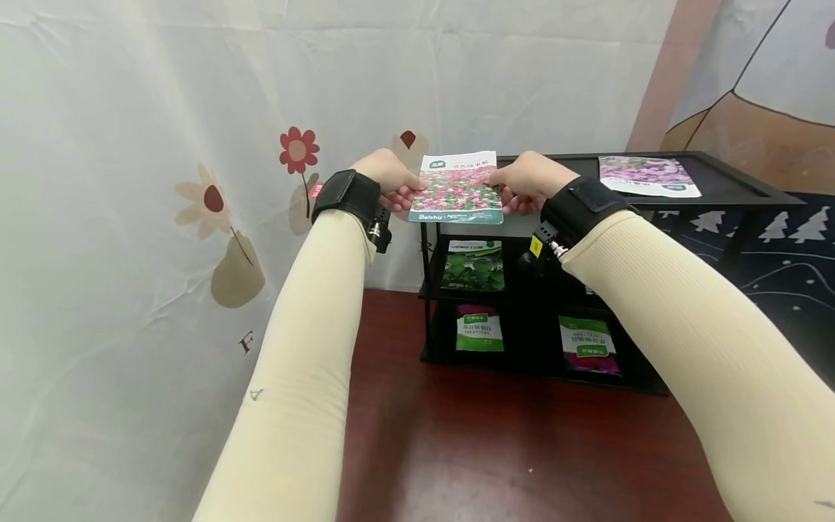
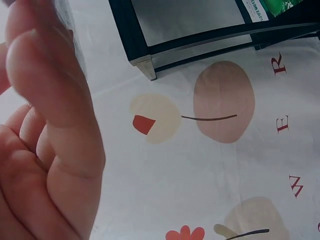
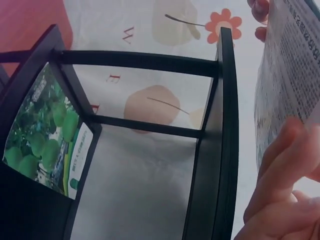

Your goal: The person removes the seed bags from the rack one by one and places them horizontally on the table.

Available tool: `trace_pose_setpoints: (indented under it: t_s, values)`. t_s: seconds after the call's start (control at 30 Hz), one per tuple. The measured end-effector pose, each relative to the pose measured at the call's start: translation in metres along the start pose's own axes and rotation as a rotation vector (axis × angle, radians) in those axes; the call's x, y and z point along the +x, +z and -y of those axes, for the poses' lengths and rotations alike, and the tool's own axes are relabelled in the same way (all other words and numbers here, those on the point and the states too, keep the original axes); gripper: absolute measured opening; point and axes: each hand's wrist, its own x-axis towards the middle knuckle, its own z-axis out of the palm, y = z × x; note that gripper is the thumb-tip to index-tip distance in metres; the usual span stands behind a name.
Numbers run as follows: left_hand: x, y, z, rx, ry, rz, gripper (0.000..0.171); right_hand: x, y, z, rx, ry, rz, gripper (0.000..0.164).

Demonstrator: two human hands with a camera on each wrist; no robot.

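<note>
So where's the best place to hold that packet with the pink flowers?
Probably by its two side edges, coming in from the left and the right at once. The packet is thin and flat, so its edges suit a pinch, and holding both sides should stop it tipping. The left grip and right grip hold it that way, leaving most of the flower picture uncovered.

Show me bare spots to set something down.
Tabletop: bare but for a speck, in front of the rack, between the sleeves. Bottom shelf: the gap between its left packet and right packet. Crowded: the rack's top left, where left hand and right hand hold the pink-flowered packet.
</note>
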Motion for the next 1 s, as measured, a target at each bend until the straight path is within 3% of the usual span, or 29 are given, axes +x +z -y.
trace_pose_setpoints:
  t_s: [0.4, 0.83, 1.0]
  values:
    - [-0.006, -0.002, 0.011, -0.055, 0.000, 0.056, 0.023, 0.000, 0.008, -0.006, 0.024, -0.048, 0.000, 0.031]
    - [-0.011, -0.004, 0.020, -0.109, 0.012, 0.110, 0.021, -0.001, 0.015, -0.012, 0.084, -0.109, 0.058, 0.030]
    - [-0.014, -0.005, 0.027, -0.123, 0.033, 0.139, 0.020, -0.004, 0.023, -0.017, 0.061, -0.134, 0.046, 0.031]
